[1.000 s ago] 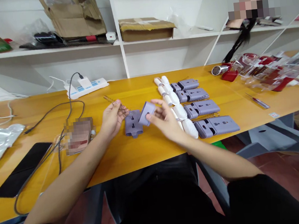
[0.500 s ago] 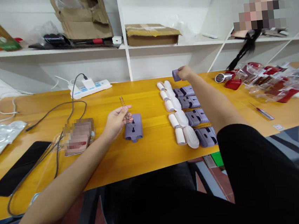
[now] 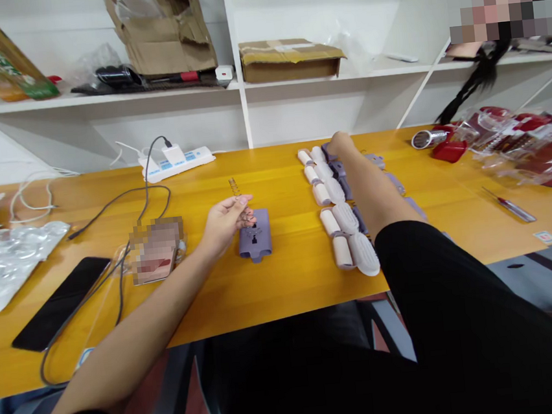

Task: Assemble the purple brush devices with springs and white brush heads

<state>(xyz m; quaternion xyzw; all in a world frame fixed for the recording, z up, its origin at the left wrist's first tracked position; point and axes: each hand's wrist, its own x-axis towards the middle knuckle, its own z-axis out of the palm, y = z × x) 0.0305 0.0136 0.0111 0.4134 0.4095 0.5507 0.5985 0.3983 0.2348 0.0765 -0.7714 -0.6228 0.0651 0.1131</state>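
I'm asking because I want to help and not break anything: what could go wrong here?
The small metal spring pinched in the left hand might slip out and get lost, since it's tiny. The right hand reaches across the rows of white rollers, so that arm could bump them out of line.

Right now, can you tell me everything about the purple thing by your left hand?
The purple casing looks like matte plastic. It is a flat, oblong piece with a short tab at its near end and dark slotted holes in its middle. It lies flat on the yellow table, just beside the left hand. The fingertips reach over its upper part, but I cannot tell whether they touch it.
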